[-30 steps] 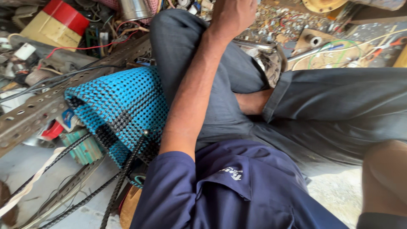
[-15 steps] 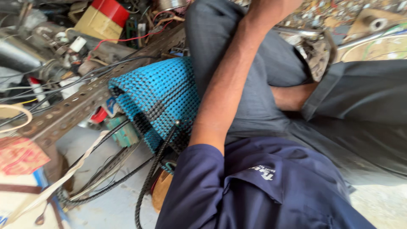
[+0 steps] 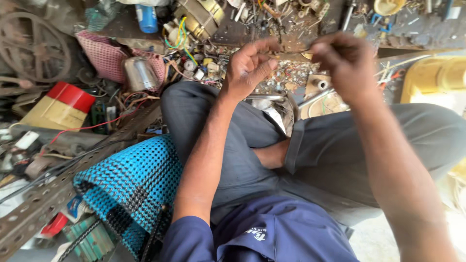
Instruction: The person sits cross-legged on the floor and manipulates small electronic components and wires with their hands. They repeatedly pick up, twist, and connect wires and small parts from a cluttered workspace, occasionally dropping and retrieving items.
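Note:
I sit cross-legged in grey trousers (image 3: 252, 160) and a dark blue shirt (image 3: 272, 233). My left hand (image 3: 248, 65) is raised over my knees with its fingers curled and pinched toward the right. My right hand (image 3: 342, 58) is raised beside it, blurred, with the fingertips drawn together. The two hands are close but apart. Whether a small part sits in either pinch is too blurred to tell. Below them lies a heap of small metal parts (image 3: 291, 73) on the ground.
A blue and black woven mat (image 3: 131, 184) lies rolled by my left leg, beside a perforated metal angle bar (image 3: 43, 204). Further left are a red and yellow box (image 3: 63, 104), a metal cup (image 3: 141, 73), pink mesh (image 3: 102, 56) and a rusty wheel (image 3: 34, 48). A yellow container (image 3: 437, 77) stands right.
The view has swung up and to the right. My left hand has drawn back from its reach, and my right hand has come into view beside it.

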